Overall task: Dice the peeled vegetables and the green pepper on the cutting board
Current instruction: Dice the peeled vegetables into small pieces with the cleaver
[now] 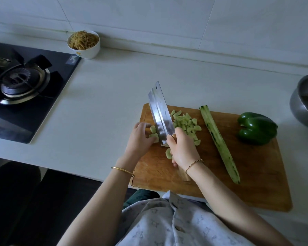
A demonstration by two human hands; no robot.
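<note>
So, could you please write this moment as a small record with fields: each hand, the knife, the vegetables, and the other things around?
left hand: holds the uncut pale green pieces at the blade's left side
right hand: grips the broad steel cleaver by its handle
diced pale green pile: right of the blade
long peeled green vegetable: whole, right of the pile
dark green bell pepper: whole, at the right edge of the wooden cutting board
off board: white bowl, black gas stove, steel bowl

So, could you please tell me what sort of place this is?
Most likely a home kitchen: a gas stove sits in the white counter, and a cutting board holds a green pepper and diced pieces.
</note>
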